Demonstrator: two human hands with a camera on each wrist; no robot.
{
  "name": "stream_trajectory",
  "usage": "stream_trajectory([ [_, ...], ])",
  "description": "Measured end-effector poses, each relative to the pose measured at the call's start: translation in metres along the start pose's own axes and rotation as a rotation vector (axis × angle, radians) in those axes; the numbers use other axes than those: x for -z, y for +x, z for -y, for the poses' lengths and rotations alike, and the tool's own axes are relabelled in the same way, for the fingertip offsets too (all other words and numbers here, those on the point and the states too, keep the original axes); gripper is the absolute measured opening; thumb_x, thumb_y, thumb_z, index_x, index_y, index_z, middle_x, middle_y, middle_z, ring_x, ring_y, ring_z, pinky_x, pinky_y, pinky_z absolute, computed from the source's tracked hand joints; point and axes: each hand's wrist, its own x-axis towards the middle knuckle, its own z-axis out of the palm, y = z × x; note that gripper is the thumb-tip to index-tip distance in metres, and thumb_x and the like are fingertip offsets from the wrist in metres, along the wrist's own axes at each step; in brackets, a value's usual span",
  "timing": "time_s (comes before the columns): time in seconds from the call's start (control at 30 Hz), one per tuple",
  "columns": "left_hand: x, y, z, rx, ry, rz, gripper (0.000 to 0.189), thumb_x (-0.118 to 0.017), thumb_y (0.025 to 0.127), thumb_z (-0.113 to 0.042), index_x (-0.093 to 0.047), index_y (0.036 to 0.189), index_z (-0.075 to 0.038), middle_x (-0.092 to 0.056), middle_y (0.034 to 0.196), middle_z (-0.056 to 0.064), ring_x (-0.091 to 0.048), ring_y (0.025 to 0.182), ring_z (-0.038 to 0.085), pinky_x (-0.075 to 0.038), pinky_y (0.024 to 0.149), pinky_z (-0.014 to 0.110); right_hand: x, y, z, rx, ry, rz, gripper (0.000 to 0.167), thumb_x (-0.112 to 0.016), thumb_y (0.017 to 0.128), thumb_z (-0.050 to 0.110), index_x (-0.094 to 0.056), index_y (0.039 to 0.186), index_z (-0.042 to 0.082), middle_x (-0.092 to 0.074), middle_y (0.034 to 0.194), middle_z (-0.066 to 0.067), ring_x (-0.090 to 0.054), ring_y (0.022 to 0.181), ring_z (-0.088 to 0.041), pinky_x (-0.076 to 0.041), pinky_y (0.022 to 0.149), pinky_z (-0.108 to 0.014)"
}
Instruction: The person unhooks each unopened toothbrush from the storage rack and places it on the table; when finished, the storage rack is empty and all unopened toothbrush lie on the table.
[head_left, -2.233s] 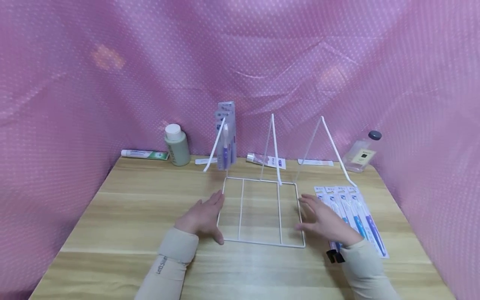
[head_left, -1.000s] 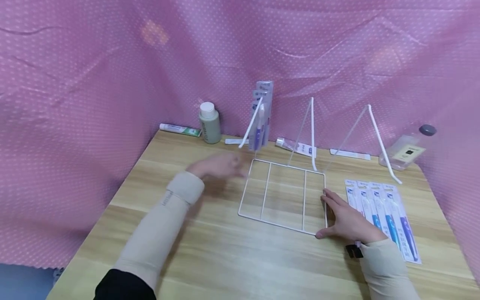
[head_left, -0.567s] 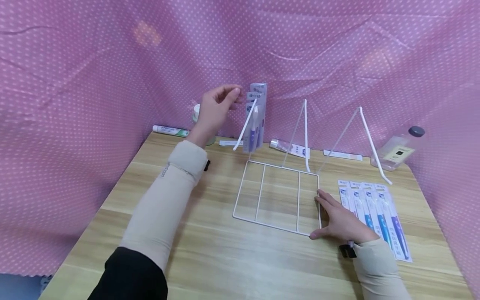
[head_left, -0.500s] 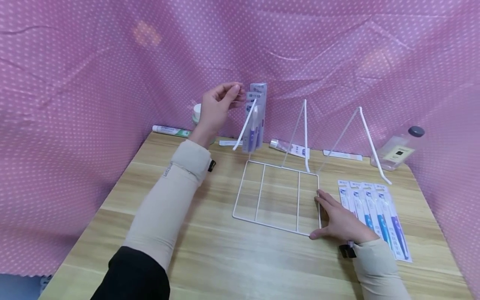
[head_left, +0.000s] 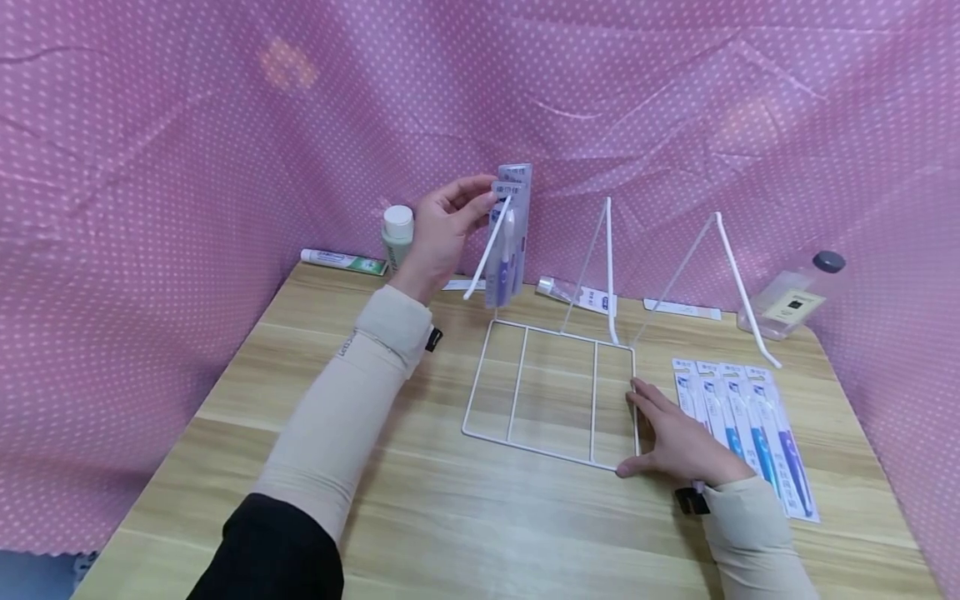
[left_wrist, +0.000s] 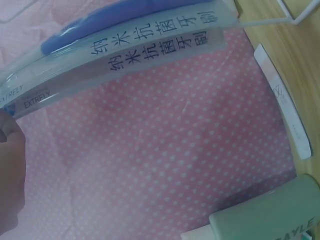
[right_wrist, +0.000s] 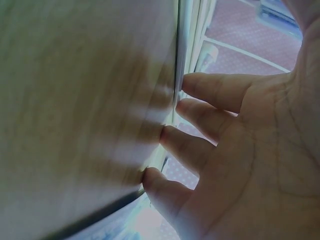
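Observation:
A white wire rack stands on the table, its three slanting arms rising at the back. Packaged toothbrushes hang on the left arm, one behind another; purple handles show through the clear plastic. My left hand pinches the upper left edge of the front toothbrush package. In the left wrist view, fingers meet the end of the toothbrush packages. My right hand rests on the rack's right base wire, fingers spread and fairly straight. The right wrist view shows its fingertips against the table.
Several packaged toothbrushes lie side by side at the right. Along the back are a toothpaste tube, a green bottle, another tube, a flat white strip and a clear bottle. A pink dotted curtain hangs behind.
My left hand has left the rack's base, risen to the left arm, and moved right onto the front toothbrush package's edge. My right hand stays by the rack's right side.

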Motion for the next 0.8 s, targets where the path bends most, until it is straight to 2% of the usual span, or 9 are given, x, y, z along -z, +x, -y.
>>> stream_trajectory([
  [0.17, 0.002, -0.007, -0.008, 0.015, 0.058, 0.017, 0.019, -0.073, 0.098, -0.005, -0.076, 0.117, -0.006, -0.074, 0.103, 0.0, -0.067, 0.094, 0.013, -0.059, 0.086, 0.024, 0.001, 0.0, 0.002, -0.004, 0.004, 0.007, 0.128, -0.092, 0.066, 0.067, -0.04, 0.159, -0.005, -0.022, 0.174, -0.025, -0.028, 0.155, -0.054, -0.041, 0.116, -0.071],
  [0.3, 0.004, -0.021, -0.017, 0.034, 0.105, 0.054, 0.022, -0.073, 0.099, -0.007, -0.075, 0.121, -0.005, -0.073, 0.106, 0.001, -0.067, 0.096, 0.013, -0.06, 0.087, 0.022, 0.001, -0.001, 0.003, -0.008, 0.006, 0.01, 0.127, -0.092, 0.067, 0.066, -0.04, 0.159, -0.006, -0.022, 0.173, -0.026, -0.028, 0.155, -0.054, -0.041, 0.116, -0.072],
  [0.53, 0.01, -0.062, -0.034, 0.058, 0.117, 0.124, 0.021, -0.071, 0.1, -0.004, -0.074, 0.12, -0.006, -0.072, 0.107, 0.002, -0.066, 0.096, 0.016, -0.062, 0.085, 0.024, 0.002, -0.001, 0.005, -0.007, 0.003, 0.014, 0.127, -0.093, 0.067, 0.064, -0.04, 0.158, -0.006, -0.023, 0.172, -0.028, -0.028, 0.155, -0.054, -0.04, 0.116, -0.072],
  [0.67, 0.013, -0.088, -0.043, 0.01, 0.155, 0.171, 0.021, -0.069, 0.1, 0.0, -0.076, 0.117, -0.011, -0.074, 0.107, -0.001, -0.065, 0.096, 0.014, -0.059, 0.088, 0.024, 0.002, -0.001, 0.005, -0.003, 0.004, 0.015, 0.128, -0.093, 0.067, 0.065, -0.04, 0.158, -0.007, -0.023, 0.172, -0.028, -0.028, 0.154, -0.055, -0.04, 0.116, -0.072],
  [0.8, 0.012, -0.109, -0.051, -0.024, 0.161, 0.192, 0.026, -0.069, 0.098, 0.004, -0.078, 0.112, -0.016, -0.076, 0.105, -0.003, -0.066, 0.093, 0.012, -0.06, 0.087, 0.024, 0.001, -0.001, 0.003, -0.009, 0.006, 0.019, 0.129, -0.092, 0.066, 0.067, -0.039, 0.159, -0.007, -0.021, 0.173, -0.027, -0.028, 0.154, -0.055, -0.04, 0.116, -0.072],
])
